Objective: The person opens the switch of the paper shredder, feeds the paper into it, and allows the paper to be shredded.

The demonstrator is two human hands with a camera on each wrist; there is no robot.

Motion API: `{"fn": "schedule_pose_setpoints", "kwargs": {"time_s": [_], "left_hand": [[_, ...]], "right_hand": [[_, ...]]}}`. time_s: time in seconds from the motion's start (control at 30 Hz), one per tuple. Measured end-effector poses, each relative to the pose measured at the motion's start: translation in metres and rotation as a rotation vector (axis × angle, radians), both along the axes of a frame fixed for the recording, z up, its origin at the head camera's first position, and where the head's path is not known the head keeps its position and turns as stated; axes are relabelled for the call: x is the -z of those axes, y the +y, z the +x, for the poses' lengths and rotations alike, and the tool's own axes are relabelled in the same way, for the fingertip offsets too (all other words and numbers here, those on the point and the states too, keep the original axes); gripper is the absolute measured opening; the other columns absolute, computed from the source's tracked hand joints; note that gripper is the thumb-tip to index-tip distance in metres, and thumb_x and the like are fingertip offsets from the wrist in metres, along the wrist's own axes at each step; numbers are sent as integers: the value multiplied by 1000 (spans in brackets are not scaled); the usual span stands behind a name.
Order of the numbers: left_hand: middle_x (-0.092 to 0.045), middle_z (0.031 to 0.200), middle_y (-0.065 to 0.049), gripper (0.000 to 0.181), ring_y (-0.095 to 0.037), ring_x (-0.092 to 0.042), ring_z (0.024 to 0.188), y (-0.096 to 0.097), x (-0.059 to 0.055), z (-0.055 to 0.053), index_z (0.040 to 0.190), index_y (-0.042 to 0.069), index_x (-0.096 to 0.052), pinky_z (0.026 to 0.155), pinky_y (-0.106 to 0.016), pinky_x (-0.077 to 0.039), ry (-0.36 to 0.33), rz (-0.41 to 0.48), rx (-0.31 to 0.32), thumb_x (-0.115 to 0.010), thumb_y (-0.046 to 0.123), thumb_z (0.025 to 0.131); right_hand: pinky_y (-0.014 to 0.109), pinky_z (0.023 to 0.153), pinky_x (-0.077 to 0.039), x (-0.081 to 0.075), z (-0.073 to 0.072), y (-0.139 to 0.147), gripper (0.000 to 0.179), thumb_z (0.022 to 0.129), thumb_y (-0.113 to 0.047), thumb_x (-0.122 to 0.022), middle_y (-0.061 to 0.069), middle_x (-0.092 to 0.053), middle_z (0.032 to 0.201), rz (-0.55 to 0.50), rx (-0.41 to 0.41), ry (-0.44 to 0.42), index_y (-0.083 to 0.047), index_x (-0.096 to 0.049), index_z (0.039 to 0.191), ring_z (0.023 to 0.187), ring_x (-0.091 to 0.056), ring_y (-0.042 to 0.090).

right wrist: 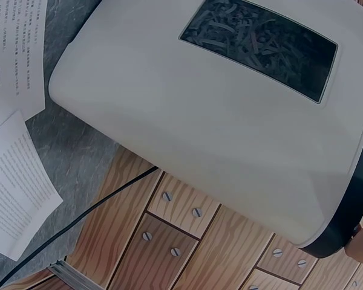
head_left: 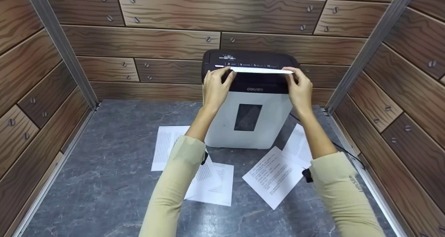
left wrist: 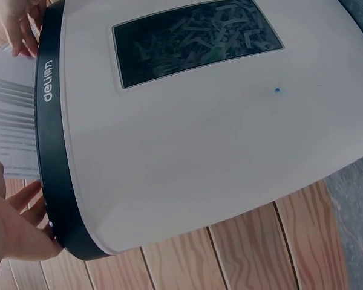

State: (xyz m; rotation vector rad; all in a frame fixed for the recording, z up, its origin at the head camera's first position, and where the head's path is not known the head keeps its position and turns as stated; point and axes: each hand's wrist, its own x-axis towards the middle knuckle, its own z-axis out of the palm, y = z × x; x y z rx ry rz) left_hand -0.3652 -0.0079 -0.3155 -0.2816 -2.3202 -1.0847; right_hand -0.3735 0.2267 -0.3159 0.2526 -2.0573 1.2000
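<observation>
A paper shredder (head_left: 247, 122) with a black top and pale grey body stands upright on the grey surface. Above its top, a sheet of paper (head_left: 260, 70) shows nearly edge-on in the head view. My left hand (head_left: 216, 89) pinches the sheet's left end, while my right hand (head_left: 299, 91) pinches the right end. Printed lines on this paper (left wrist: 12, 130) show in the left wrist view, its lower edge at the shredder's black top. Shredded strips (right wrist: 248, 36) lie behind the bin's dark window. In the right wrist view only a little of my right hand (right wrist: 362, 241) shows.
Printed sheets (head_left: 219, 186) lie overlapping left of the shredder's front, partly hidden by my left arm. More sheets (head_left: 274, 178) lie at front right, near my right sleeve. A black cord (head_left: 347, 153) runs behind them. Wood-patterned walls (head_left: 167, 44) enclose the surface.
</observation>
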Motion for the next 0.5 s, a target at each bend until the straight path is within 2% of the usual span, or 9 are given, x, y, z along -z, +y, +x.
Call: {"fn": "schedule_pose_setpoints", "kwargs": {"time_s": [0.13, 0.2, 0.27, 0.37, 0.5], "left_hand": [[-60, 119, -5, 36, -20, -47, 116, -1, 2, 0, 119, 7, -62, 109, -31, -14, 20, -31, -3, -55, 31, 92], [-59, 120, -5, 38, -20, -45, 119, -1, 5, 0, 119, 8, -62, 110, -34, -12, 32, -70, -11, -57, 32, 91], [-58, 122, -5, 39, -21, -41, 123, -2, 8, 1, 120, 9, -62, 110, -39, -8, 42, -121, -24, -58, 34, 90], [-56, 125, -3, 38, -21, -36, 127, -3, 13, 1, 119, 13, -63, 109, -44, -2, 59, -184, -41, -60, 34, 88], [-53, 128, 0, 36, -20, -34, 129, -4, 21, 1, 119, 17, -63, 108, -48, 2, 91, -234, -56, -59, 35, 89]], "right_hand": [[22, 81, -42, 2, -1, 3, 21, 87, -7, -62, 6, -66, 104, 32, 4, 3, -5, -67, 108, 93, -59, 9], [24, 93, -37, 5, -1, 6, 23, 86, -7, -63, 7, -66, 106, 69, 18, 3, -4, -66, 109, 101, -58, 15], [27, 102, -28, 8, -1, 9, 25, 86, -9, -64, 8, -66, 106, 110, 22, 8, -4, -65, 110, 107, -56, 20], [31, 107, -15, 13, -1, 14, 27, 84, -12, -66, 9, -64, 110, 155, 8, 15, -3, -66, 109, 115, -50, 25], [37, 107, -15, 20, -1, 19, 25, 85, -14, -65, 11, -61, 116, 188, -45, 49, -4, -68, 107, 120, -44, 30]]}}
